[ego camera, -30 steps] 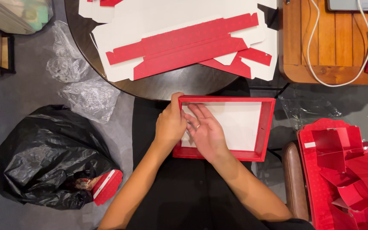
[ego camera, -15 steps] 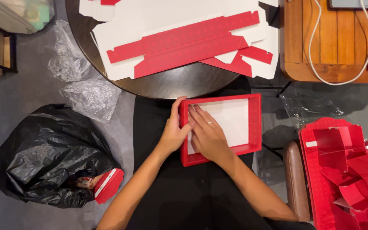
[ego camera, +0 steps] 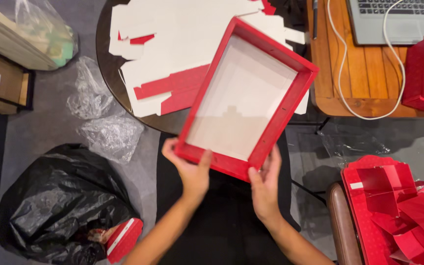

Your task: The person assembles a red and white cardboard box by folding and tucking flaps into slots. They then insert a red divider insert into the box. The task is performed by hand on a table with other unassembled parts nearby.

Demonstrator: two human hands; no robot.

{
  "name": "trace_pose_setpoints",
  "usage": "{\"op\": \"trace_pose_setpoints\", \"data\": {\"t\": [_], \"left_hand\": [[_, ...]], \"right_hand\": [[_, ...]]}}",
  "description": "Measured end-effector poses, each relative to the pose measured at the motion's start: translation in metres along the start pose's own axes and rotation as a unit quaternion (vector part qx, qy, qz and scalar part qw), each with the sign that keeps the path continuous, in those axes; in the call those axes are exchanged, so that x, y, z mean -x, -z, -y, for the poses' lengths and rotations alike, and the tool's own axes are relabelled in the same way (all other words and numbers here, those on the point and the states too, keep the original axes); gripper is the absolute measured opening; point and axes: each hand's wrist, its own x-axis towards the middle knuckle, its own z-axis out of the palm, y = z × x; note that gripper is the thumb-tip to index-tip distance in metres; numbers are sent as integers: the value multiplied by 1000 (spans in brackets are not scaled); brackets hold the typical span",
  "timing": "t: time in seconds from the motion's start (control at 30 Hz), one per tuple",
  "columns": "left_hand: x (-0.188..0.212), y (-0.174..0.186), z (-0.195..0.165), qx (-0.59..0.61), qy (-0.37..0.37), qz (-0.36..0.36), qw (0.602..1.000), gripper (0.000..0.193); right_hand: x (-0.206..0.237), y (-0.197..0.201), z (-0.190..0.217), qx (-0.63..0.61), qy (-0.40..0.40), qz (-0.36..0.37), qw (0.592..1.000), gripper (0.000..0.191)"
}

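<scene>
The left hand (ego camera: 190,167) grips the near-left corner of a red box tray (ego camera: 245,95) with a white inside, thumb over its rim. The right hand (ego camera: 265,182) clasps the near-right corner. The tray is held tilted above the near edge of the round dark counter (ego camera: 108,73), over flat red-and-white box blanks (ego camera: 172,59). A black rubbish bag (ego camera: 55,206) lies on the floor at left.

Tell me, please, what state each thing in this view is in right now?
Red box tray: folded up, open side up, empty, tilted, held at its near edge.
Left hand: gripping the tray's near left corner.
Right hand: gripping the tray's near right corner.
Flat box blanks: unfolded, lying on the round table.
Black bag: open, crumpled.
Laptop: open.
</scene>
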Motion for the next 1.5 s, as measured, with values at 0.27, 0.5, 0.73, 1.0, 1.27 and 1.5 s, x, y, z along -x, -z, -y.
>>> {"op": "trace_pose_setpoints", "data": {"t": [0.27,0.5,0.73,1.0,1.27,1.5], "left_hand": [[0,31,-6,90,-47,94,990,16],[-62,42,-99,-390,-434,158,796,44],[-65,-32,-88,-480,-230,488,692,61],[-82,-38,-50,-423,-229,364,798,45],[-103,-49,-58,-268,-143,320,897,69],[-66,-38,-19,-120,14,299,947,86]], "right_hand": [[-56,41,27,213,-18,25,977,70],[-110,60,77,336,-65,240,908,62],[-132,30,89,421,79,351,832,43],[-46,-7,43,165,168,31,972,40],[-67,-26,21,-307,-128,94,938,76],[-64,-37,1,-275,-180,76,941,71]]}}
